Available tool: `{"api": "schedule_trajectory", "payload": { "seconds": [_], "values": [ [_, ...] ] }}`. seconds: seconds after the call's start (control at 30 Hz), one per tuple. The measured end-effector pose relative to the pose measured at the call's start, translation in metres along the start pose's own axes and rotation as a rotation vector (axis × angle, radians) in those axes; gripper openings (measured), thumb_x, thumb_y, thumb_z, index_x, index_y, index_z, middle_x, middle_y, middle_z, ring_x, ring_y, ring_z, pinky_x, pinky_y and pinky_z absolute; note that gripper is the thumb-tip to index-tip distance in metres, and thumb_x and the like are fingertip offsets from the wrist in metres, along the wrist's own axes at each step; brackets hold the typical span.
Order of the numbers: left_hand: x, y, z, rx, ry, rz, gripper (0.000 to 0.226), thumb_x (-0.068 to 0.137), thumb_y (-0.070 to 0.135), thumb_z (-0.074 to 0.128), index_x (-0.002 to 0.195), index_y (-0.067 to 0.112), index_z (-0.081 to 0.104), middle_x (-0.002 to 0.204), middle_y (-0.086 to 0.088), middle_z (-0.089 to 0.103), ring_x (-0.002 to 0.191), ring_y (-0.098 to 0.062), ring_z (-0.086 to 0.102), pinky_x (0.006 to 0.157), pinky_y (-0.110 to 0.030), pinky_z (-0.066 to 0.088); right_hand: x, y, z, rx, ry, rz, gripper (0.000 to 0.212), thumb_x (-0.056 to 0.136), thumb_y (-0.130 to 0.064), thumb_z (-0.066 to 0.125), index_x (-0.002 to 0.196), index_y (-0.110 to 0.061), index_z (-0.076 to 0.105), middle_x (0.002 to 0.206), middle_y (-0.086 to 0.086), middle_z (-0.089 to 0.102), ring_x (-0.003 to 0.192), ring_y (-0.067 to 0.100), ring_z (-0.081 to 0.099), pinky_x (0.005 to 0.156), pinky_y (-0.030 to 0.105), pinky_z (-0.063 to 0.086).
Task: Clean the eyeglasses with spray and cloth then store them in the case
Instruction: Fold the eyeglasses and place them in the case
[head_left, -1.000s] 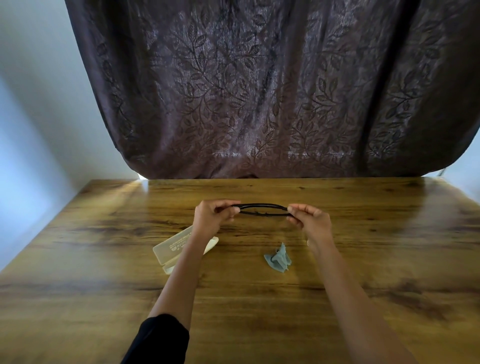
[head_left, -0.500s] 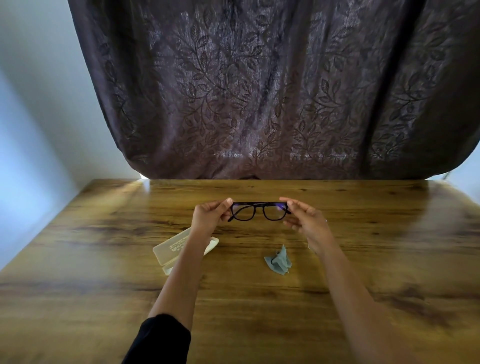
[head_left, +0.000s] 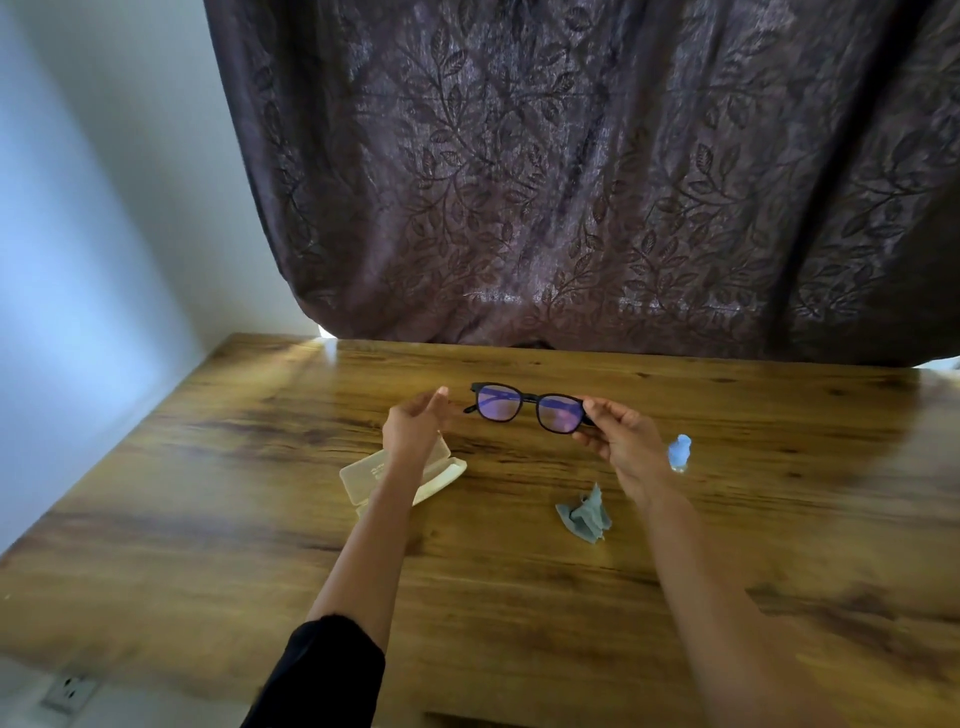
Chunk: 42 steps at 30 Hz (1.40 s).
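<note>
2 hands hover — left (head_left: 415, 428) slack, right (head_left: 621, 441) pinches the eyeglasses (head_left: 530, 413).

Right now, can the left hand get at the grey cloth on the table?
Probably yes. The left hand is open and holds nothing, and the grey cloth lies uncovered on the table between the two forearms. The right hand holds the eyeglasses farther back.

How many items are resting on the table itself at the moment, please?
3: the case at the left, the crumpled cloth in the middle, and the spray bottle beside the right hand. Something small could be hidden from view.
</note>
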<state>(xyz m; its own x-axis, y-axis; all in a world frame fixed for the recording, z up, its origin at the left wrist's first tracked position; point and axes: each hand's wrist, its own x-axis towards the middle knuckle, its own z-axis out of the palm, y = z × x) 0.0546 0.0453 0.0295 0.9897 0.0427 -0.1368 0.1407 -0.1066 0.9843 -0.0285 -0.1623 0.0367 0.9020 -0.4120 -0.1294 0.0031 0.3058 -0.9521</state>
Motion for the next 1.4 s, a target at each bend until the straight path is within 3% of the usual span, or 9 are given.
{"api": "schedule_trajectory", "payload": {
  "seconds": [0.17,0.3,0.4,0.53,0.8,1.03,1.2,1.4],
  "values": [
    [0.006,-0.015,-0.041,0.208,0.294,-0.004,0.036,0.088,0.028,0.061,0.122,0.018,0.057,0.119,-0.005,0.060,0.105,-0.022,0.057,0.093,-0.037,0.045,0.007,0.015,0.024,-0.043,-0.034,0.032,0.015,0.090,-0.012,0.056,0.097,-0.004,0.065,0.074,0.003,0.067,0.053,0.004,0.061,0.053,0.013,0.051],
    [0.009,-0.034,-0.070,0.300,0.377,-0.076,0.040,0.088,0.025,0.060,0.127,0.017,0.052,0.132,-0.012,0.046,0.116,-0.029,0.049,0.099,-0.037,0.038,0.009,0.029,0.047,-0.080,-0.080,0.077,0.016,0.091,-0.013,0.054,0.100,-0.004,0.064,0.079,0.004,0.065,0.060,0.008,0.059,0.054,0.013,0.052],
    [0.008,-0.048,-0.086,0.324,0.407,-0.169,0.045,0.089,0.025,0.059,0.132,0.017,0.047,0.136,-0.013,0.045,0.120,-0.028,0.047,0.098,-0.035,0.037,0.009,0.036,0.067,-0.076,-0.099,0.103,0.014,0.091,-0.012,0.053,0.100,-0.005,0.062,0.078,0.003,0.063,0.062,0.009,0.057,0.052,0.013,0.051],
    [0.009,-0.065,-0.103,0.313,0.386,-0.257,0.049,0.088,0.026,0.061,0.132,0.013,0.047,0.137,-0.016,0.044,0.122,-0.029,0.045,0.099,-0.033,0.036,0.009,0.042,0.090,-0.070,-0.123,0.135,0.010,0.091,-0.011,0.054,0.086,-0.009,0.062,0.077,0.004,0.062,0.063,0.010,0.057,0.051,0.013,0.051],
    [0.023,-0.088,-0.120,0.189,0.303,-0.380,0.042,0.081,0.029,0.068,0.120,0.017,0.058,0.118,-0.010,0.062,0.107,-0.025,0.058,0.092,-0.041,0.050,0.015,0.054,0.116,-0.070,-0.126,0.154,0.011,0.090,-0.010,0.055,0.081,-0.013,0.062,0.075,0.005,0.063,0.052,0.003,0.062,0.050,0.013,0.051],
    [0.029,-0.088,-0.120,0.215,0.217,-0.369,0.034,0.078,0.029,0.072,0.108,0.014,0.064,0.100,-0.008,0.068,0.088,-0.021,0.065,0.085,-0.037,0.055,0.019,0.060,0.124,-0.093,-0.103,0.183,0.006,0.089,-0.011,0.057,0.086,-0.012,0.062,0.083,0.007,0.064,0.073,0.014,0.061,0.055,0.016,0.054],
    [0.032,-0.093,-0.120,0.295,0.135,-0.373,0.024,0.077,0.028,0.074,0.098,0.017,0.068,0.087,-0.001,0.070,0.072,-0.011,0.062,0.073,-0.030,0.055,0.018,0.063,0.124,-0.086,-0.097,0.183,0.008,0.089,-0.010,0.056,0.084,-0.012,0.062,0.082,0.007,0.064,0.072,0.014,0.060,0.053,0.014,0.053],
    [0.037,-0.092,-0.115,0.290,0.149,-0.385,0.018,0.081,0.024,0.071,0.096,0.015,0.068,0.075,-0.003,0.069,0.068,-0.013,0.061,0.076,-0.034,0.058,0.018,0.062,0.120,-0.092,-0.077,0.186,0.007,0.088,-0.011,0.058,0.084,-0.012,0.063,0.083,0.008,0.065,0.070,0.015,0.061,0.055,0.016,0.054]
  ]
}}
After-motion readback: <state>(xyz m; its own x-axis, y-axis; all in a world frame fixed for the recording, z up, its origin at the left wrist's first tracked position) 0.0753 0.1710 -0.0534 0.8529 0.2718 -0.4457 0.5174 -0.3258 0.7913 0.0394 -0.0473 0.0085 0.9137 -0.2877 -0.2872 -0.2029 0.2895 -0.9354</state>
